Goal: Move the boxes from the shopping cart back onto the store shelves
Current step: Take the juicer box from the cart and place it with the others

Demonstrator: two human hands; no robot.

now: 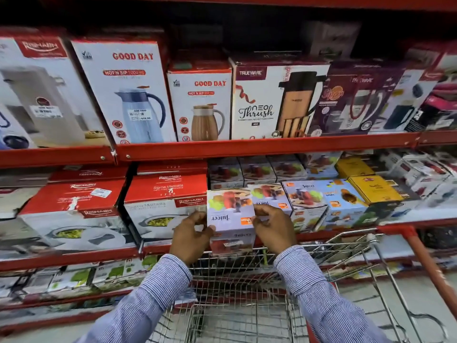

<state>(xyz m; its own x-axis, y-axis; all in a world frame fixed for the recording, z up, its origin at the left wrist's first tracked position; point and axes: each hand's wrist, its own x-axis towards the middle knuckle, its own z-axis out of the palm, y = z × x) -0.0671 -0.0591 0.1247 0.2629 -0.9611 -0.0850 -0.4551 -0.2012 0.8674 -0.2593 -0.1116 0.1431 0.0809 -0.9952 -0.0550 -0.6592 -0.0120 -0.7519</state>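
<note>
Item: juicer box (231,214), printed carton, lilac and white, lettering upside down to the wearer. Location: held at the front lip of the middle shelf (247,144), at 12 o'clock above the shopping cart (247,280), between the Rishabh casserole carton (163,214) at its 9 o'clock and a row of matching juicer cartons (304,194) at its 3 o'clock.

Hold: left hand (191,233) curled on the box's left edge, fingers bent round the near corner; right hand (273,226) closed against the right edge, fingertips on top. Both grip the one carton.

Handling, judged: thin card, stiff at the corners, likely light for its bulk, faces glossy and a little slippery. Best taken on opposite side walls near the corners, as here; pressing the broad faces may dent them. Contents unseen; treat as breakable.

Shelving: red steel racking, three tiers visible. The upper tier carries flask and jug cartons (133,95). Lower tier blurred.

Room: shop aisle, pale floor (395,293) at 4 o'clock. The cart's wire basket shows no other box in the visible part.
</note>
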